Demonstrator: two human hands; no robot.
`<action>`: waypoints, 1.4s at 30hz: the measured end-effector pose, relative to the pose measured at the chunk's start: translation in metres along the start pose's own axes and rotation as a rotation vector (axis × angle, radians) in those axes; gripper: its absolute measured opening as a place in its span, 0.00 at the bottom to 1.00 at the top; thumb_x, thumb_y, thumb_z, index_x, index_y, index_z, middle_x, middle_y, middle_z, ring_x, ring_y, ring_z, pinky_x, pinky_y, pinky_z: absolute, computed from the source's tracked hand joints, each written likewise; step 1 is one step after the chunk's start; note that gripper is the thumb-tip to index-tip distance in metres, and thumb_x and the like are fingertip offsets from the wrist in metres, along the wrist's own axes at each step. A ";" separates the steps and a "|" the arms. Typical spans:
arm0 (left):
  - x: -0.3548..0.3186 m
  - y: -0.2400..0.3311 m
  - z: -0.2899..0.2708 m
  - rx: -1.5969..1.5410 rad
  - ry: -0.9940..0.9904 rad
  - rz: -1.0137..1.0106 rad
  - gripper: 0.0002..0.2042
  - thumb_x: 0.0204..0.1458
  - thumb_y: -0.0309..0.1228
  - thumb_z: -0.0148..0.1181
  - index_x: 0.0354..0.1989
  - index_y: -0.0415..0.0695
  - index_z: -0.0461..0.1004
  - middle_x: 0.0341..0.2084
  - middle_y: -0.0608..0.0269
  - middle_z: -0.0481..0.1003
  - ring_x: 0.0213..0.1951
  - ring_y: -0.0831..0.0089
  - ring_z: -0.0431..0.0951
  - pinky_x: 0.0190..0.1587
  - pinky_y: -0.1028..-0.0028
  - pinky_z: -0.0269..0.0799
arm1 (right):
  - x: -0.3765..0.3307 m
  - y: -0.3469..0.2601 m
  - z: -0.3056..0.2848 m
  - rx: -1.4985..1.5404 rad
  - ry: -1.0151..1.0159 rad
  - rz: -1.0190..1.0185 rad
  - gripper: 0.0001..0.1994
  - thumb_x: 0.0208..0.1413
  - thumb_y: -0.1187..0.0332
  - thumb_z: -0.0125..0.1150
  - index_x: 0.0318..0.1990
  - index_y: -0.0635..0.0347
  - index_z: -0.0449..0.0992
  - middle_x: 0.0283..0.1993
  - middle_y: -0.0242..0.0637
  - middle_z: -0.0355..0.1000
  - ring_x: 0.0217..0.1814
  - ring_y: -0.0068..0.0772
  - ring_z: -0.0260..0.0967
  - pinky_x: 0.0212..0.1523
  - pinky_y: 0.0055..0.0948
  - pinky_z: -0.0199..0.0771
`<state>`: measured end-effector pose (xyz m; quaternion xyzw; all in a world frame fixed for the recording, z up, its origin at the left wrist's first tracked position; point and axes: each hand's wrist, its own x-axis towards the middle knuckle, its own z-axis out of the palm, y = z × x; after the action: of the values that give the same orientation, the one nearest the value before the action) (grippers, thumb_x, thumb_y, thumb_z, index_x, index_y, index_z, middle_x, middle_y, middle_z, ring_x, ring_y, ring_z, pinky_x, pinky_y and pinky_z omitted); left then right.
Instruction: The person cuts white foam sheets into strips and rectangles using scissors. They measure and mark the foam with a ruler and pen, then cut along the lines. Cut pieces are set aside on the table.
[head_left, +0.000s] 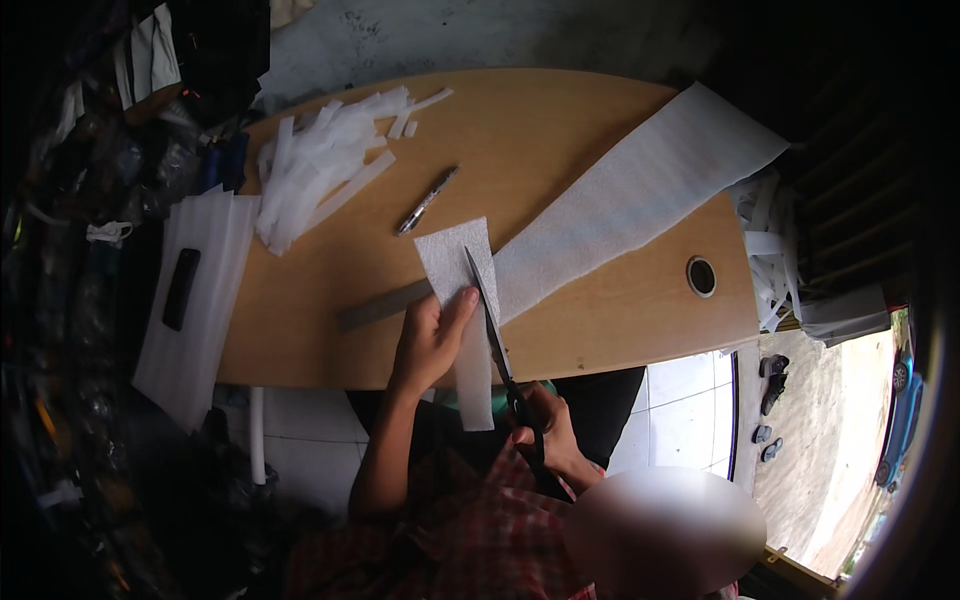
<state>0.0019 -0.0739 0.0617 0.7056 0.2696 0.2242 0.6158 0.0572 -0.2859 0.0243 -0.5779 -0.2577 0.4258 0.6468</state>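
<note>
A narrow piece of white foam sheet (pixel 451 252) hangs over the near side of the table, its lower end below the edge. My left hand (pixel 432 338) pinches it, thumb on top. Closed around the handles of black scissors (pixel 497 345) is my right hand (pixel 550 425). Their blades lie along the foam piece's right part, tip pointing away from me; I cannot tell how far apart the blades are. Partly under the left hand and foam lies a flat grey bar like a ruler (pixel 383 306).
A long white foam sheet (pixel 645 190) spreads to the far right. Cut foam strips (pixel 325 160) pile up at the back left, near a pen (pixel 428 200). On the left, folded foam (pixel 215 260) carries a black phone (pixel 180 290). The wooden table (pixel 620 310) has a round hole (pixel 702 276).
</note>
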 end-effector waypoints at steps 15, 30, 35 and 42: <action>0.015 0.005 0.001 0.028 0.133 0.130 0.18 0.64 0.39 0.52 0.28 0.36 0.69 0.16 0.72 0.62 0.24 0.85 0.59 0.26 0.76 0.58 | 0.015 0.012 0.004 0.050 -0.007 -0.066 0.34 0.37 0.39 0.75 0.35 0.61 0.68 0.26 0.24 0.66 0.26 0.14 0.57 0.26 0.20 0.57; 0.014 0.003 -0.007 0.034 -0.002 -0.045 0.19 0.63 0.41 0.54 0.23 0.39 0.69 0.16 0.75 0.65 0.21 0.87 0.62 0.23 0.79 0.58 | 0.024 0.011 0.002 -0.006 0.031 -0.038 0.38 0.36 0.32 0.70 0.36 0.62 0.67 0.26 0.26 0.65 0.26 0.15 0.59 0.26 0.19 0.58; 0.012 -0.005 -0.013 0.020 -0.056 -0.057 0.19 0.63 0.41 0.54 0.25 0.39 0.70 0.17 0.76 0.65 0.23 0.88 0.61 0.24 0.79 0.57 | 0.029 0.010 0.005 0.032 0.037 -0.085 0.35 0.39 0.38 0.73 0.36 0.63 0.69 0.26 0.25 0.65 0.28 0.14 0.57 0.28 0.20 0.57; 0.009 -0.007 -0.029 0.010 -0.116 -0.153 0.16 0.61 0.41 0.57 0.30 0.40 0.74 0.20 0.79 0.65 0.24 0.89 0.60 0.25 0.81 0.55 | 0.031 0.014 0.000 0.033 0.090 0.028 0.33 0.41 0.39 0.72 0.35 0.62 0.69 0.26 0.25 0.65 0.29 0.15 0.59 0.29 0.21 0.59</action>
<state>-0.0113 -0.0456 0.0589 0.6978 0.2876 0.1338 0.6422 0.0693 -0.2604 0.0058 -0.5892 -0.2130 0.4127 0.6611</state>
